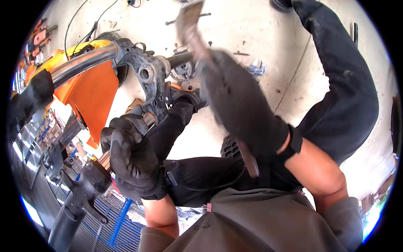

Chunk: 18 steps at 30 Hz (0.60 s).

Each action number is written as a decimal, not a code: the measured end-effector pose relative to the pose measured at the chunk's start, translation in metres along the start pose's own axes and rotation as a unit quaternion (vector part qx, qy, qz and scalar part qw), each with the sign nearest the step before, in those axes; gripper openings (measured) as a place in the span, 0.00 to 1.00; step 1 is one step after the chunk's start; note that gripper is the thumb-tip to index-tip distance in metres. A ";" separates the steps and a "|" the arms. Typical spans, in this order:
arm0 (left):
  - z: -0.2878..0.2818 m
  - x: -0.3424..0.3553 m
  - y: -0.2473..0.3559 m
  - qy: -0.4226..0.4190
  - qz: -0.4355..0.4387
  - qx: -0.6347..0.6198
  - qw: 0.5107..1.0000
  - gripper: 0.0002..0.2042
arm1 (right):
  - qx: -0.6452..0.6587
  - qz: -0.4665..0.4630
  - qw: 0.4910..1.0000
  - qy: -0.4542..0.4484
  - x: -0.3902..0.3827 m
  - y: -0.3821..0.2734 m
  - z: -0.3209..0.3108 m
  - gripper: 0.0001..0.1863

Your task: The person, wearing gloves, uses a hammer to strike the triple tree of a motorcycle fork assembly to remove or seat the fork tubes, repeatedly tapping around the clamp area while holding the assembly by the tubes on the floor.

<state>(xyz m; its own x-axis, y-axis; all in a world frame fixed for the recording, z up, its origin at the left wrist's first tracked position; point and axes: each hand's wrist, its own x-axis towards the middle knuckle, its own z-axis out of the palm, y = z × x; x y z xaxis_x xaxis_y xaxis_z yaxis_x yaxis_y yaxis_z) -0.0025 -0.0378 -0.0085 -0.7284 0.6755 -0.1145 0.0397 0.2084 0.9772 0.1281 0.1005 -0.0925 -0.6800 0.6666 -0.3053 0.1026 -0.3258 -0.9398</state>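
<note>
My right hand (241,98), in a dark glove, is closed around a hammer (191,21). Its head, smeared by motion, is raised at the top, and the handle's end sticks out below my palm. To the left, my gloved left hand (136,153) wraps round one shiny tube of a motorcycle front fork (104,161). Just beyond that hand is the fork's dark metal clamp (145,74), with a round hole in it. A second chrome fork tube (86,64) runs from the clamp toward the left. Part of the clamp's right side is hidden behind my right hand.
An orange plastic panel (95,98) lies beside the fork. On the pale floor (289,46) are a thin rod (240,53), a small clear plastic piece (256,68) and loose bolts. My legs (340,92) bend around the work. A blue-edged metal grate (119,222) lies lower left.
</note>
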 end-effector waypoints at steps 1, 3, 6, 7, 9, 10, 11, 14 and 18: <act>-0.002 -0.003 0.000 0.016 0.000 -0.002 1.000 0.13 | 0.013 0.070 0.997 0.034 0.011 -0.002 -0.002 0.12; -0.002 -0.004 -0.003 0.035 0.007 -0.008 0.999 0.13 | -0.085 -0.002 0.987 0.136 0.031 0.033 -0.003 0.13; -0.008 -0.001 -0.003 0.017 -0.001 -0.003 1.000 0.15 | -0.196 0.114 0.955 0.191 0.054 0.101 -0.016 0.23; -0.008 0.001 -0.003 0.017 -0.007 -0.015 1.000 0.15 | -0.229 0.128 0.943 0.205 0.056 0.119 -0.020 0.24; -0.007 0.003 -0.003 0.029 -0.008 -0.009 1.000 0.17 | -0.287 0.151 0.912 0.251 0.058 0.161 -0.027 0.26; -0.007 0.003 -0.002 0.051 -0.016 -0.014 0.998 0.16 | -0.318 0.136 0.901 0.262 0.055 0.185 -0.029 0.27; -0.009 0.005 -0.002 0.073 -0.018 -0.018 0.997 0.15 | -0.304 0.168 0.903 0.254 0.055 0.198 -0.034 0.30; -0.028 0.009 0.001 0.050 -0.031 -0.052 0.997 0.14 | -0.341 0.201 0.882 0.257 0.058 0.223 -0.032 0.34; -0.039 0.016 0.001 0.088 -0.067 -0.061 0.992 0.17 | -0.380 0.126 0.875 0.273 0.067 0.231 -0.026 0.33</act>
<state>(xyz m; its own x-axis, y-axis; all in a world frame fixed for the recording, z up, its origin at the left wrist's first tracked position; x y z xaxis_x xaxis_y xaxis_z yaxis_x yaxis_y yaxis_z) -0.0410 -0.0542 -0.0024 -0.8304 0.5110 -0.2223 -0.1408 0.1935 0.9709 0.1251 0.0873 -0.3336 -0.1391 0.9262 -0.3504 0.7933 -0.1076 -0.5993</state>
